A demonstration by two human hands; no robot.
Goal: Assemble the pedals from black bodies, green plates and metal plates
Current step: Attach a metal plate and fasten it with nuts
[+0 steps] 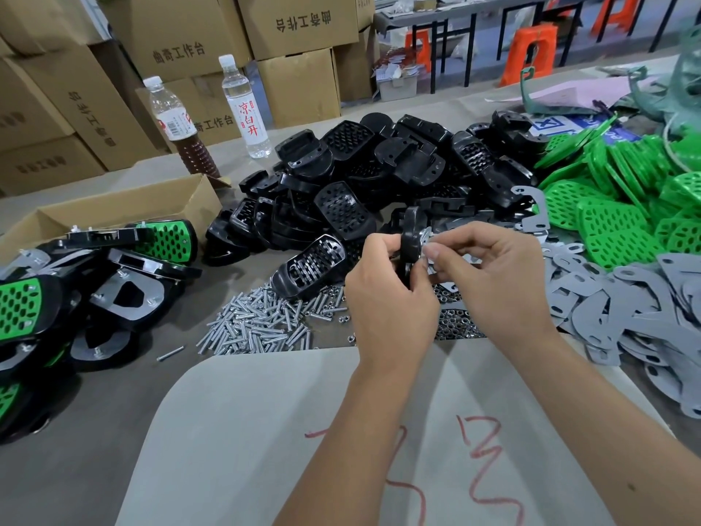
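Both hands work 1 pedal over the screws (258, 324): left hand (387, 294) grips the black body (411, 237), right hand (497, 271) pinches the metal plate (426, 242) against it. Finished pedals (95, 286) lie left; big heaps of black bodies (360, 176), green plates (614, 206) and metal plates (637, 309) remain. Clear room only near the table edge (242, 430).

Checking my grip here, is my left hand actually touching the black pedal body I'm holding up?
Touching. The head view shows the left hand with fingers curled round the black pedal body, held edge-on.
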